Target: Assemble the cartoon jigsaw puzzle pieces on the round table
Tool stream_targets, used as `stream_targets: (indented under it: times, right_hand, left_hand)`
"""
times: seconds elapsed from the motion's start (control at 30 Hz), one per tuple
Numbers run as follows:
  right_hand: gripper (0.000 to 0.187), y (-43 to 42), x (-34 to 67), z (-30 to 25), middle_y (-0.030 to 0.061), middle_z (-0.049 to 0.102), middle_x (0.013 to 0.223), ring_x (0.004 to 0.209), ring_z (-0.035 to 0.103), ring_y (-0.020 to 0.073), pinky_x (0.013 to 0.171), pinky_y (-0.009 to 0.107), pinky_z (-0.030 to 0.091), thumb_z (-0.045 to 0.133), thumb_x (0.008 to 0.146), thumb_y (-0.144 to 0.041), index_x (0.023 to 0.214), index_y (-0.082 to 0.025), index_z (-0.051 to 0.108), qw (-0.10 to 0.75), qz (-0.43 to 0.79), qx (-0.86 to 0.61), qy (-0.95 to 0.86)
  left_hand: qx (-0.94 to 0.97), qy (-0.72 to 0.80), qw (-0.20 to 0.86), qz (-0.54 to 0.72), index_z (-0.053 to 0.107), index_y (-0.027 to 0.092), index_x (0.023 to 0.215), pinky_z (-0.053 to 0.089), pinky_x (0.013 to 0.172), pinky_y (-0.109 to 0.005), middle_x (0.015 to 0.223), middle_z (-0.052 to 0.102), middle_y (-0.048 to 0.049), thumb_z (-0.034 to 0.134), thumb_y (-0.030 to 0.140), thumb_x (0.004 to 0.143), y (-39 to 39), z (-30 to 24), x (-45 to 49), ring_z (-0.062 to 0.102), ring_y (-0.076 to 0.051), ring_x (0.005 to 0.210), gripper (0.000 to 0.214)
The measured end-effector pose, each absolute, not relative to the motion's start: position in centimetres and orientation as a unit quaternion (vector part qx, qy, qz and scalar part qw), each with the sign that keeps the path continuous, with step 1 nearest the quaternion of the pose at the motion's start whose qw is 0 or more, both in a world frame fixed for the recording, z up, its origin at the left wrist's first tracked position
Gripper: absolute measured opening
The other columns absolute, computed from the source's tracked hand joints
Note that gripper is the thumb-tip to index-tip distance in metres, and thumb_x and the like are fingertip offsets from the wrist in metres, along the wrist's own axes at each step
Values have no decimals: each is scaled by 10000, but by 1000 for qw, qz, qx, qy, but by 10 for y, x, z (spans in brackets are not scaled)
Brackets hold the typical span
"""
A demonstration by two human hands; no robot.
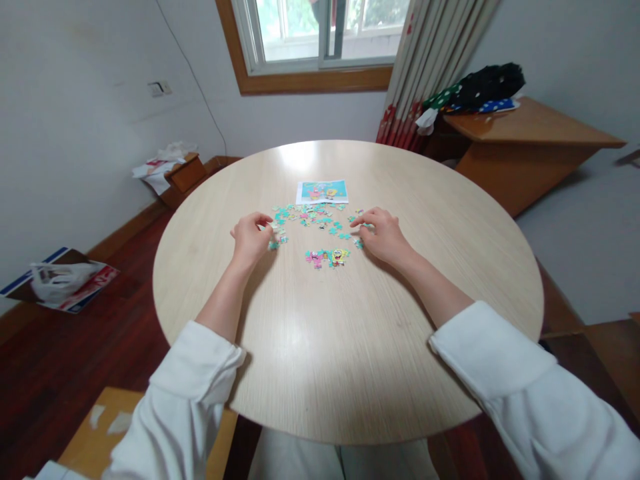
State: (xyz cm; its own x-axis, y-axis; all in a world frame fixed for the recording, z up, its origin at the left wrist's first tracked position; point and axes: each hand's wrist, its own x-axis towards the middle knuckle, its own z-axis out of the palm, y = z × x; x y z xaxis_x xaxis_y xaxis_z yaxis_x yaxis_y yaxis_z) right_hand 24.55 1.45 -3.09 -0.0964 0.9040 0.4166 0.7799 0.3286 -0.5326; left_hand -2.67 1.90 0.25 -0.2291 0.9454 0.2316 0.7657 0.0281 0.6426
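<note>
On the table, small loose jigsaw pieces [313, 213], mostly turquoise, are scattered in an arc between my hands. Nearer to me lies a joined section of the jigsaw [327, 257] with a pink and a yellow cartoon figure. My left hand [253, 235] is at the left end of the arc, fingers curled, a pale jigsaw piece at its fingertips. At the right end hovers or rests my right hand [381, 233], index finger and thumb apart, close to several turquoise pieces. A printed reference picture [323, 192] with the same figures lies behind the pieces.
The round wooden table [350, 360] has a curved edge on all sides. A window [325, 33] and a curtain [425, 60] are beyond it. A brown wooden stand [530, 127] with cloths is at the right, a cardboard box [95, 427] at the lower left.
</note>
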Motion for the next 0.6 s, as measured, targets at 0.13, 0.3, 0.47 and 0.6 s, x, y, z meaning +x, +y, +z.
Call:
stream_targets:
  times: [0.13,0.3,0.47,0.6]
  right_hand:
    - [270,23,257,-40,118,629,956,961,540,281,894,478,369,502,786,-164,920,-207,731,320,65,-627,-707]
    - [260,26,261,-50,119,622,915,903,537,273,850,450,381,523,788,-212,938,-197,734,312,52,-640,-700]
    - [256,26,259,-49,105,628,885,862,546,255,853,443,385,519,795,-224,927,-196,737,313,59,-634,-705]
    - [265,26,259,-46,109,641,900,857,559,248,860,438,394,506,796,-205,925,-188,737,310,65,-635,-704]
  left_hand:
    - [589,708,136,365,693,167,891,428,817,-327,907,710,-64,513,161,770,26,-3,-38,603,-180,773,217]
    - [575,715,153,368,676,157,909,443,834,-326,955,706,-83,490,145,783,33,-11,-45,617,-183,838,225]
    - [566,719,155,372,666,173,873,455,839,-323,942,699,-78,490,130,754,35,-15,-48,633,-190,887,217]
    - [578,712,152,367,652,173,864,461,820,-322,914,693,-70,486,139,729,35,-16,-55,634,-190,878,217]
